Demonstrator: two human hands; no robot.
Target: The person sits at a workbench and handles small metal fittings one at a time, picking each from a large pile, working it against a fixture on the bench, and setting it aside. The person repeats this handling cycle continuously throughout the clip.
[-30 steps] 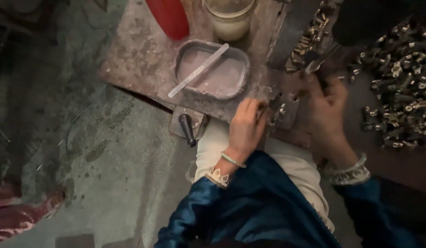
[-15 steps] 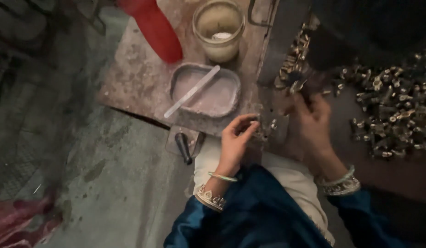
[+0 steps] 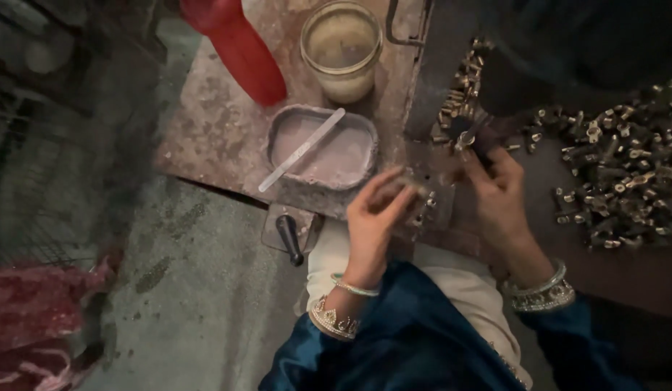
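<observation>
Fingers (image 3: 394, 190) beside paste-filled tray (image 3: 278, 127), stick (image 3: 301, 150) inside

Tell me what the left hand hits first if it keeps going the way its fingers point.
Probably the grey tray of pale paste just beyond the left hand's fingertips, on the near rim; the flat stick lies further in. Height above the rim is unclear.

packages: red bottle (image 3: 238, 47), top left of bench | round glass jar (image 3: 341, 49) beside it, pale contents
</observation>
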